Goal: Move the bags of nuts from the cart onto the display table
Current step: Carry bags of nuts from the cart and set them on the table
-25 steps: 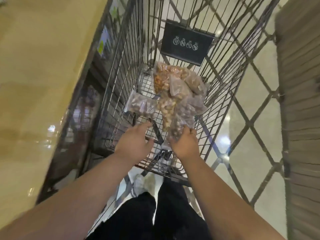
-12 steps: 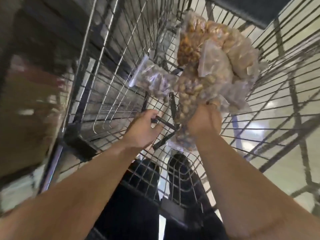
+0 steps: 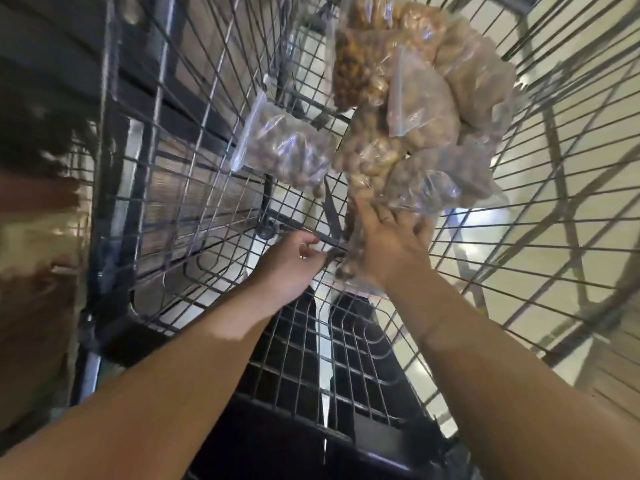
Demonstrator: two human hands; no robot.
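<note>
1. The cart (image 3: 194, 188) is a wire basket, seen from above.
2. A pile of bags (image 3: 419, 109) of nuts lies in the cart, right of the middle.
3. One more bag (image 3: 284, 147) lies on the cart floor just left of the pile, touching it.
4. The right hand (image 3: 391, 247) is at the pile's near edge, fingers fairly straight and spread against the plastic, with a bag under the palm. Whether it has a grip, I cannot tell.
5. The left hand (image 3: 291, 268) hovers beside it, over the wire floor, fingers loosely curled, holding nothing.
</note>
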